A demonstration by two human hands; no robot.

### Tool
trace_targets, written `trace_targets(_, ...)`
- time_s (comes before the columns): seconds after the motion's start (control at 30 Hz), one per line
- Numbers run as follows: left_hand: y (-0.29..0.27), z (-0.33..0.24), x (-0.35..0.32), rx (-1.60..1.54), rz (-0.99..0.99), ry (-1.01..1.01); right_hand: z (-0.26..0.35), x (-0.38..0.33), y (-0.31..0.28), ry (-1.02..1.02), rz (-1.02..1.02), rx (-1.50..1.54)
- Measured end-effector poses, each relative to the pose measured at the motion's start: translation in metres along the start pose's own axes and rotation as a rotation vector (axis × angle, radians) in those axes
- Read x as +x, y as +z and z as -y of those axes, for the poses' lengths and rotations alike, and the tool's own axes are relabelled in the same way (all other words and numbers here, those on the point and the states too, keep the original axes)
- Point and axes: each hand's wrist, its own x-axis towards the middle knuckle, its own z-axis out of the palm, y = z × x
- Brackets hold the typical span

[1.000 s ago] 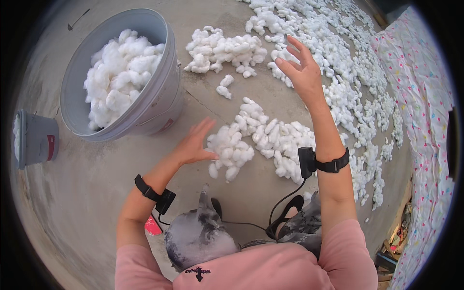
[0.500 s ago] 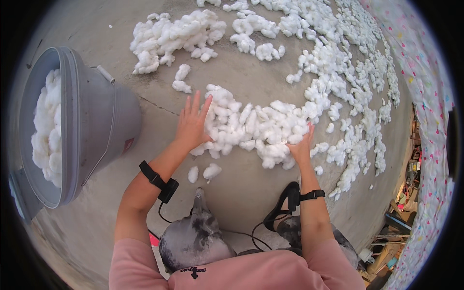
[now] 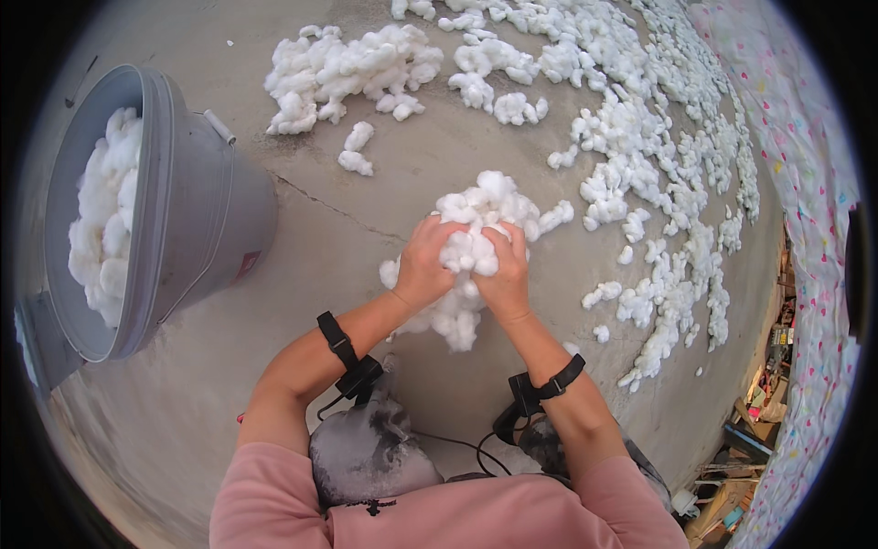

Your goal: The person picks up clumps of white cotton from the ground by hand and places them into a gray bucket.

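Note:
My left hand (image 3: 422,265) and my right hand (image 3: 506,274) press together from both sides on a heap of white cotton tufts (image 3: 480,215), which lies on the concrete floor (image 3: 366,210) in front of me. The fingers of both hands are dug into the heap and some tufts hang below them. A grey plastic bucket (image 3: 192,210) partly filled with cotton (image 3: 101,229) stands to my left, well apart from my hands. Both wrists wear black straps.
More cotton lies in a pile (image 3: 352,69) beyond the bucket and in a long band (image 3: 658,183) along the right. A patterned white cloth (image 3: 805,210) borders the floor at right. A crack (image 3: 320,201) runs across the concrete. Boxes and clutter (image 3: 750,430) sit at lower right.
My hands had been spread flat on a wide layer of cotton. They have drawn together, gathering it into one heap between them. The view has shifted so the bucket shows more.

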Motion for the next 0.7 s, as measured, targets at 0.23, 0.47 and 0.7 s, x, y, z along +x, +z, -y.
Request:
trace_targets(0.23, -0.138, -0.148, 0.058, 0.118, -0.417, 0.507, 0.159, 0.079, -0.071, -0.619, -0.375, 0.003)
trace_targets(0.47, -0.350, -0.242, 0.055, 0.512, -0.763, 0.823, 0.374, 0.187, -0.036, -1.283, -0.673, 0.432)
trace_targets(0.7, -0.440, -0.203, 0.017, 0.732, -0.670, 0.192, 0.429, 0.179, 0.074, -0.916, -0.037, 0.544)
